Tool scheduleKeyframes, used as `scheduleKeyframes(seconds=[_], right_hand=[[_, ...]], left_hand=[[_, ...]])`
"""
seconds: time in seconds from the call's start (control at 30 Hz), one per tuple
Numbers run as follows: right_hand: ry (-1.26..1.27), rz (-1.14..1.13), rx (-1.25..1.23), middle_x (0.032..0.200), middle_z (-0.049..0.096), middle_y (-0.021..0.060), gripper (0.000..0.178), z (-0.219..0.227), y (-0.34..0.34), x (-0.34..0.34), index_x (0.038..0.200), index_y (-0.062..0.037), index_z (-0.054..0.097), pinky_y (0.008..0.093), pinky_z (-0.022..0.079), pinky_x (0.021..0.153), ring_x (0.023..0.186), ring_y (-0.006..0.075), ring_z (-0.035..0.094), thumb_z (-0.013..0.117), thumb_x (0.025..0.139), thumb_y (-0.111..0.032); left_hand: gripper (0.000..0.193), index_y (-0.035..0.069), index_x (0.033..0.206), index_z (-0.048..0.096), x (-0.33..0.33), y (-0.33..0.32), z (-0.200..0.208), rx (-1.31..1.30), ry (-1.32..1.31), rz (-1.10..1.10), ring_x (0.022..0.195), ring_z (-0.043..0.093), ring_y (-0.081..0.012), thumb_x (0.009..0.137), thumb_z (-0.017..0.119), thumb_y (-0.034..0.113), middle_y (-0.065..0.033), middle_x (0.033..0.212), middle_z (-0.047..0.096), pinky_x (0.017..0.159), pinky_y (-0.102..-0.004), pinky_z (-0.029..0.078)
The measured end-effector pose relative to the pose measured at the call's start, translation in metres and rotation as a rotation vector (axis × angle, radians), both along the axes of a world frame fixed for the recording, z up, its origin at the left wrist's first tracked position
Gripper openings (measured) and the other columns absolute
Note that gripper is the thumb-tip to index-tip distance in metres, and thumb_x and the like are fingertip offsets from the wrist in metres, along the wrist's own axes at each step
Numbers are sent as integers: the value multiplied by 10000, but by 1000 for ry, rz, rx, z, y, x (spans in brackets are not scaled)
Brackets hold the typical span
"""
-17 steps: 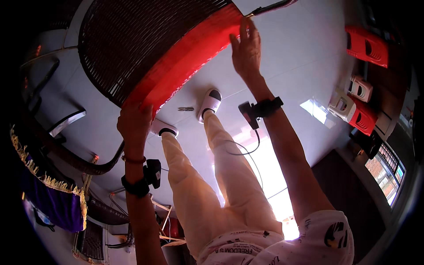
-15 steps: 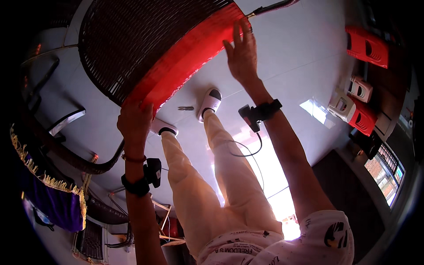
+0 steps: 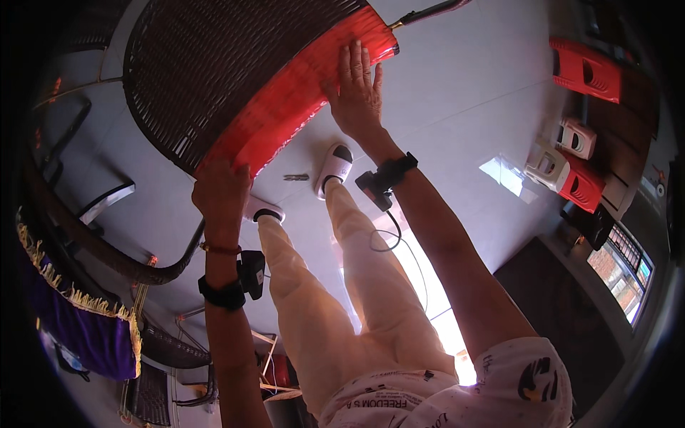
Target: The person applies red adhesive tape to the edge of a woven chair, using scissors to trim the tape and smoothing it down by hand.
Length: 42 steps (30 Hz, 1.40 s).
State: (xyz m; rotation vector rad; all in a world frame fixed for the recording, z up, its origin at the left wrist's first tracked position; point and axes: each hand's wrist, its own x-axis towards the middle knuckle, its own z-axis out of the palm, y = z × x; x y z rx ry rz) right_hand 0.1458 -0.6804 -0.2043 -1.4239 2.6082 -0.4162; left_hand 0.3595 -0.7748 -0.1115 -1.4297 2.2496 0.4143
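A glossy red sheet [image 3: 300, 100], paper or plastic, lies in a long strip along the near edge of a dark brown woven seat [image 3: 221, 64]. My left hand [image 3: 221, 194] is closed on the sheet's lower left end, its fingertips partly hidden in shadow. Near the sheet's right end, my right hand [image 3: 358, 100] rests with fingers stretched out and pressed flat on the red surface. Each wrist wears a black strap with a small dark device. The sheet's near edge hangs slightly over the seat rim.
On the grey floor [image 3: 442, 78] lies a small dark slim object [image 3: 296, 177], near my slippers. Red stools [image 3: 589, 71] and pale stools [image 3: 549, 165] stand at the right. Left are a curved dark armrest [image 3: 135, 267] and a purple cloth [image 3: 78, 321] with gold fringe.
My right hand has slid left along the red sheet, away from its right end, and now lies flatter on it. My left hand stays at the left end.
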Motion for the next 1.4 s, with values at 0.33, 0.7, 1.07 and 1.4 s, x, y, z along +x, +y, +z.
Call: scheduleKeyframes(seconds=[0.33,0.7,1.07,1.4], right_hand=[[-21,0,-1,1449,142,230,699,-1,-8,30,1367,39,227,461,145,1081,1348,355,152,511,856,-343],[-160,256,86,1429,231,193,657,21,-12,115,1342,44,280,395,160,1091,1336,297,215,496,859,-346],[-125,235,59,1433,234,175,662,16,-9,116,1355,1,283,391,159,1089,1341,277,210,497,858,-381],[-112,239,50,1428,246,173,653,19,-9,113,1356,1,284,389,182,1080,1331,275,231,457,878,-408]], left_hand=[[330,20,686,630,-5,-2,6,47,-12,58,688,634,-342,745,560,337,-175,727,636,629,-426,522],[381,52,691,628,3,5,-3,24,146,12,626,615,-328,729,627,431,-155,670,618,547,-412,495],[295,-7,870,597,58,18,11,312,708,31,664,605,-358,758,634,263,-187,728,620,633,-403,479],[331,29,848,626,31,7,37,278,322,148,722,614,-356,735,611,340,-190,773,634,666,-430,487]])
